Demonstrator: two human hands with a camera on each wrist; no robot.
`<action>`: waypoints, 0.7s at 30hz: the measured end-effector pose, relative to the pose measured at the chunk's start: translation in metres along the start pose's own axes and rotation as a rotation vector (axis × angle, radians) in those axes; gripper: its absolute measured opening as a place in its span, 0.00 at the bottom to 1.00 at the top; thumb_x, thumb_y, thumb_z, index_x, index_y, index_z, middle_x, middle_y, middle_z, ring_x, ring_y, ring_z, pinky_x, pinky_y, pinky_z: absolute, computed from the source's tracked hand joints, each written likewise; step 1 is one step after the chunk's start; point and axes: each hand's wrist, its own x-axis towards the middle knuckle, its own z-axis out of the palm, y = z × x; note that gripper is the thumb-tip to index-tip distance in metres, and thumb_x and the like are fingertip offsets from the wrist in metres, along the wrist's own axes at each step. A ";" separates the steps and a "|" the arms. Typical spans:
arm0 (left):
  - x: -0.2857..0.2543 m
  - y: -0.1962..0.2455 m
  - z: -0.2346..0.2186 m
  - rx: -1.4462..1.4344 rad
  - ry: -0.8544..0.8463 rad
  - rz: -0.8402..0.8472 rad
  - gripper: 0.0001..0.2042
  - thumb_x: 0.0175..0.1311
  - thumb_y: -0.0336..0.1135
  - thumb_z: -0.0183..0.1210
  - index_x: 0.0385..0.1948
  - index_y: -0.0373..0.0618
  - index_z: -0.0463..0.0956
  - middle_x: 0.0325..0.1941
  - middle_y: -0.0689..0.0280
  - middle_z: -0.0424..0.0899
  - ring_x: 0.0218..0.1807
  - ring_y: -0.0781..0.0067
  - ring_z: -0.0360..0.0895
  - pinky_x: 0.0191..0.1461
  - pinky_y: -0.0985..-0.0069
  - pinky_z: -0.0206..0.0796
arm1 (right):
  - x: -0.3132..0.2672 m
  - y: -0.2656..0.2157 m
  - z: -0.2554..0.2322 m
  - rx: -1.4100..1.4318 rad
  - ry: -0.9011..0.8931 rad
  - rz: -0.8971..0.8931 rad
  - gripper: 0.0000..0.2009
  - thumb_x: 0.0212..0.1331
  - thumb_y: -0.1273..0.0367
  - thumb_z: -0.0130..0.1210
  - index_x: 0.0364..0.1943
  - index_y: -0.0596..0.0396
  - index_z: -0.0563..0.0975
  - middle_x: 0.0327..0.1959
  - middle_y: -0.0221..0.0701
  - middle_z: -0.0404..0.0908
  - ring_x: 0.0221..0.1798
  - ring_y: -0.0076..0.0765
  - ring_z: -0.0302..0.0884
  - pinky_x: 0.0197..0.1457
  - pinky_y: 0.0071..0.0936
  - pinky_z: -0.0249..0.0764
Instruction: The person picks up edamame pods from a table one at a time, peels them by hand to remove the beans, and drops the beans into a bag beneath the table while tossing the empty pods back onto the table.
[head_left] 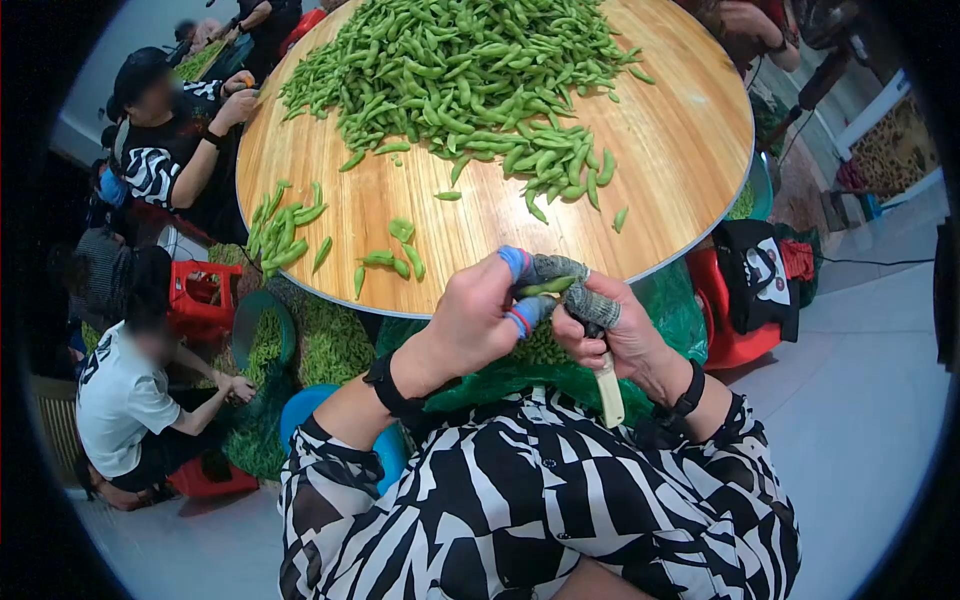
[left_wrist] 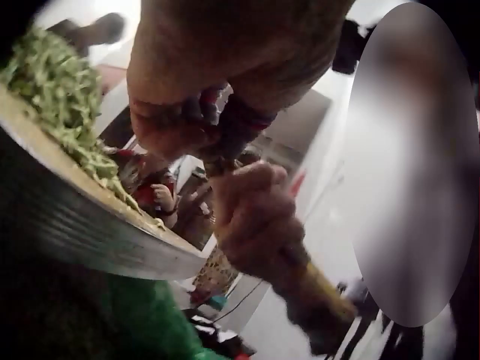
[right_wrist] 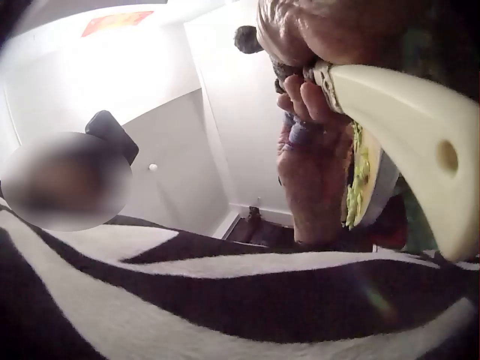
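Just off the near edge of the table, my left hand (head_left: 478, 305) pinches a green soybean pod (head_left: 548, 287) between thumb and fingers, which wear blue and grey fabric covers. Close against it, my right hand (head_left: 625, 325), with grey knit covers on thumb and forefinger, grips a cream-handled tool (head_left: 610, 392). Its curved handle (right_wrist: 420, 127), with a hole near the end, points back toward my body. The tool's working end is hidden among the fingers. The two hands meet at the pod in the left wrist view too.
A round wooden table (head_left: 670, 190) bears a big heap of soybean pods (head_left: 450, 70). Loose pods (head_left: 285, 235) lie near its left edge. Green plastic (head_left: 675, 310) hangs below the rim. Red stools (head_left: 205, 300), a green tub (head_left: 265, 335) and seated people (head_left: 140, 400) are at left.
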 end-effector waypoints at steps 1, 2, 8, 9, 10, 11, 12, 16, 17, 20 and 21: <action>-0.001 -0.002 0.002 0.175 0.039 0.124 0.12 0.47 0.22 0.63 0.33 0.34 0.73 0.26 0.54 0.74 0.22 0.58 0.74 0.24 0.69 0.65 | 0.000 0.000 0.000 0.006 -0.012 0.016 0.13 0.69 0.65 0.44 0.54 0.52 0.70 0.24 0.30 0.71 0.16 0.15 0.61 0.14 0.12 0.58; -0.002 -0.004 0.001 0.243 0.045 0.189 0.12 0.46 0.21 0.63 0.33 0.35 0.73 0.25 0.55 0.73 0.22 0.57 0.73 0.24 0.69 0.65 | 0.000 0.001 0.000 0.012 -0.025 0.030 0.13 0.70 0.65 0.43 0.54 0.52 0.70 0.25 0.31 0.71 0.15 0.15 0.61 0.13 0.12 0.58; 0.000 -0.001 -0.018 0.059 -0.063 0.152 0.09 0.50 0.24 0.63 0.33 0.36 0.77 0.22 0.59 0.75 0.23 0.62 0.74 0.26 0.73 0.66 | 0.004 0.007 0.000 0.108 -0.049 0.074 0.13 0.69 0.66 0.43 0.53 0.54 0.71 0.24 0.33 0.72 0.14 0.16 0.62 0.11 0.12 0.56; 0.000 0.002 -0.018 -0.047 -0.052 0.096 0.09 0.51 0.24 0.63 0.34 0.36 0.78 0.22 0.59 0.76 0.23 0.66 0.74 0.27 0.75 0.66 | 0.004 0.005 0.003 0.102 -0.053 0.070 0.13 0.69 0.66 0.43 0.52 0.55 0.71 0.24 0.33 0.73 0.14 0.16 0.62 0.11 0.12 0.56; 0.001 0.003 -0.016 -0.153 -0.040 0.042 0.08 0.53 0.25 0.64 0.35 0.36 0.78 0.22 0.59 0.77 0.23 0.70 0.75 0.27 0.76 0.66 | 0.003 0.003 0.008 0.095 -0.056 0.065 0.13 0.69 0.65 0.43 0.51 0.55 0.72 0.24 0.33 0.73 0.14 0.16 0.63 0.11 0.12 0.56; 0.000 0.002 -0.015 -0.186 -0.023 0.025 0.07 0.54 0.26 0.64 0.33 0.36 0.78 0.21 0.63 0.76 0.22 0.74 0.72 0.26 0.78 0.63 | 0.003 0.002 0.008 0.092 -0.060 0.061 0.13 0.69 0.65 0.43 0.52 0.56 0.72 0.24 0.32 0.73 0.15 0.16 0.63 0.11 0.12 0.56; -0.001 -0.001 -0.013 -0.220 -0.004 0.007 0.06 0.56 0.28 0.64 0.31 0.35 0.78 0.20 0.66 0.75 0.21 0.79 0.69 0.25 0.80 0.61 | 0.002 0.002 0.009 0.090 -0.065 0.057 0.13 0.69 0.65 0.44 0.52 0.56 0.72 0.24 0.32 0.74 0.15 0.16 0.64 0.11 0.12 0.56; -0.002 -0.001 -0.009 -0.341 0.006 -0.058 0.06 0.60 0.30 0.62 0.31 0.36 0.78 0.20 0.71 0.75 0.21 0.85 0.68 0.23 0.85 0.57 | -0.001 0.001 0.011 -0.083 -0.021 -0.041 0.16 0.68 0.66 0.46 0.56 0.57 0.70 0.25 0.31 0.75 0.16 0.16 0.66 0.13 0.12 0.59; -0.003 -0.003 -0.007 -0.406 -0.019 -0.149 0.06 0.61 0.29 0.61 0.33 0.36 0.78 0.21 0.71 0.76 0.22 0.85 0.68 0.25 0.84 0.59 | -0.003 0.000 0.014 -0.169 0.010 -0.083 0.17 0.68 0.66 0.47 0.58 0.58 0.70 0.25 0.31 0.76 0.16 0.16 0.66 0.14 0.12 0.59; -0.006 -0.005 -0.001 -0.574 -0.061 -0.342 0.06 0.63 0.28 0.58 0.38 0.36 0.77 0.24 0.71 0.77 0.24 0.87 0.68 0.27 0.84 0.64 | -0.007 -0.001 0.013 -0.425 0.074 -0.155 0.20 0.67 0.67 0.49 0.61 0.55 0.68 0.26 0.29 0.77 0.17 0.16 0.67 0.18 0.12 0.63; -0.005 -0.003 0.004 -0.611 -0.057 -0.346 0.06 0.63 0.27 0.58 0.39 0.36 0.77 0.24 0.71 0.77 0.23 0.87 0.68 0.27 0.84 0.64 | -0.008 -0.001 0.013 -0.487 0.077 -0.195 0.20 0.67 0.67 0.49 0.61 0.55 0.68 0.26 0.28 0.77 0.18 0.16 0.68 0.19 0.13 0.63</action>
